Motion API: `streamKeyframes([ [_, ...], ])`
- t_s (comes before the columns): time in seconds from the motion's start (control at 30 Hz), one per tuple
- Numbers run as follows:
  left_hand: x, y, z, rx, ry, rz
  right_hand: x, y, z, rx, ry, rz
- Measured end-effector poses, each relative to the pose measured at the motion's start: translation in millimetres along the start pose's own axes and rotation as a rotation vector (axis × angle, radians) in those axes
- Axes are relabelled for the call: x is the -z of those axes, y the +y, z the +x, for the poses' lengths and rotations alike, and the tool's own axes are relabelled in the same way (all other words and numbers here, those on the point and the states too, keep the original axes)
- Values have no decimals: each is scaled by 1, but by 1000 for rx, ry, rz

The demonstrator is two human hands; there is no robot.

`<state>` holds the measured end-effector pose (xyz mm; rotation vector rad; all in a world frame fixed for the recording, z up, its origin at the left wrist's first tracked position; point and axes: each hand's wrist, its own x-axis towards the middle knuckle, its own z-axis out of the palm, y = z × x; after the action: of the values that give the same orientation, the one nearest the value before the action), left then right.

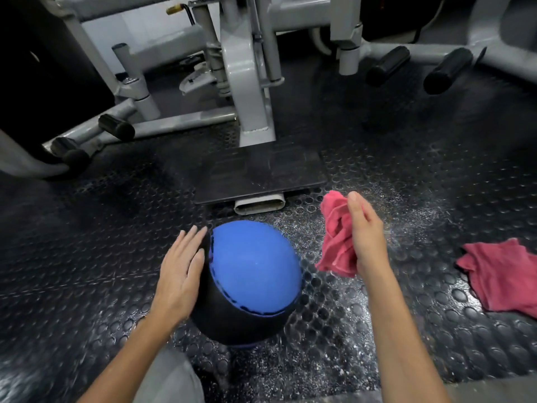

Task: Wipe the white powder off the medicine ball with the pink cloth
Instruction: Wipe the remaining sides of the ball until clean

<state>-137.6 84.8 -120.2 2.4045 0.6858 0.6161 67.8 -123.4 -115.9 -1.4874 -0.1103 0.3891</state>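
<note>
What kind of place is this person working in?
Most likely a gym. Grey exercise machines with black padded rollers stand on a studded black rubber floor, and a blue and black medicine ball rests on that floor.

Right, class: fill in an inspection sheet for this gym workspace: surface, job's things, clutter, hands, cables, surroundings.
Surface: black studded rubber floor, white powder scattered around the medicine ball.
Job's things: medicine ball on the floor, blue panel up, nearly powder-free; pink cloth bunched, off the ball.
Clutter: spare cloth lying on the floor at right.
Grippers: left hand flat against the ball's left side; right hand grips the pink cloth.
Cables: black cable with brass end near the machine's top.
Surroundings: grey gym machine, black footplate, padded rollers.
</note>
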Motion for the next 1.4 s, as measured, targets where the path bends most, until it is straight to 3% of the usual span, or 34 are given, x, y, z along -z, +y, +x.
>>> streamKeyframes([
  [0.1, -8, 17, 4, 139, 51, -43, -27, -4, -8, 26, -101, 23],
  [0.2, -10, 6, 10, 203, 90, 5, -68, -2, -24, 158, -303, -59],
  [0.27, -5, -3, 12, 215, 71, -64, -97, 12, -36, 358, -443, -274],
  [0.33, -1, -7, 11, 195, 49, -106, -111, 29, -32, 542, -362, -626],
  [0.4, -2, -10, 5, 239, 108, -176, -110, 40, -17, 401, -256, -640],
  [0.53, -7, -10, -2, 514, 295, -252, -101, 54, 2, 94, -193, -436],
  [0.6, -9, -5, -1, 551, 277, -185, -107, 46, -8, 245, -156, -488],
  [0.7, -9, -6, 4, 604, 233, -150, -145, 23, -49, 677, -194, -652],
  [0.8, 0, -18, 12, 562, 100, -351, -170, 14, -74, 932, -184, -855],
  [0.83, 2, -20, 14, 571, 80, -450, -167, 13, -62, 910, -188, -873],
  [0.9, 2, -19, 17, 566, 73, -477, -153, 9, -29, 669, -207, -830],
  [0.93, -2, -16, 18, 535, 79, -404, -145, 8, -12, 530, -222, -771],
  [1.0, -12, -2, 24, 495, 138, -262, -139, 4, 7, 452, -194, -727],
  [1.1, -22, 15, 50, 558, 143, -139, -139, 5, -12, 641, -98, -908],
  [1.17, -23, 14, 68, 583, 90, -107, -137, 16, -47, 754, -7, -860],
  [1.27, -22, 10, 79, 596, 37, -86, -134, 40, -86, 866, -57, -787],
  [1.4, -21, 12, 64, 516, 80, -131, -135, 16, -58, 779, 14, -871],
])
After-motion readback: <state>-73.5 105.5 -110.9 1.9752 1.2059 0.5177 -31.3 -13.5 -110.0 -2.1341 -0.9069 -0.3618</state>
